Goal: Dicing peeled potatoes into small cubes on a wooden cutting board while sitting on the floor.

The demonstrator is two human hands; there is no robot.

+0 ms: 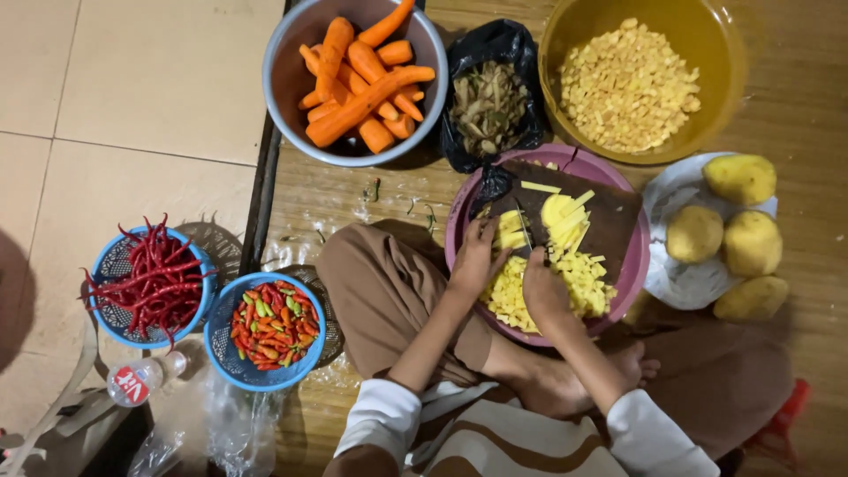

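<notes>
A dark cutting board [609,225] lies across a pink basin [634,265] in front of me. On it are yellow potato strips [567,216] and a heap of diced potato [583,278]. My left hand [477,256] presses down on potato strips [510,231] at the board's left side. My right hand [543,291] grips a knife [525,228] whose blade points away from me, next to my left fingers.
A grey bowl of peeled carrots [358,84], a black bag of peelings [490,106] and a yellow bowl of diced potato [629,84] stand beyond. Peeled potatoes [733,234] lie on a white plate at right. Two blue baskets of chillies [155,283] [269,327] sit at left.
</notes>
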